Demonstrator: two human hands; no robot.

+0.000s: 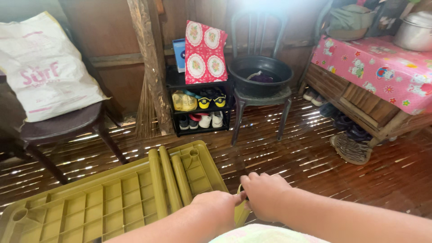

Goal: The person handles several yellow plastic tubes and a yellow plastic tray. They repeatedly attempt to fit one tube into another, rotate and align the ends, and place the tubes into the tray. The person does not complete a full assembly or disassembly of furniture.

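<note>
Fingers of the right hand (265, 194) curl shut, seemingly pinching the near edge of the olive-green ribbed plastic tabletop (112, 198); the left hand (218, 208) rests fisted against it — upside down on the slatted bamboo floor (306, 157), three loose legs (168, 176) lying across it.

Light: the room was dim, with warm brown tones.
Source: bright light came from the top, behind the chair (260, 54).
Glare: a white glow washed out the chair's back.
Floor: thin lines of light shone through the slat floor (315, 157).
Shadows: soft and dark under the table (360, 103).
Blur: the arms near the camera looked soft.
Edges: things bent a little.
</note>
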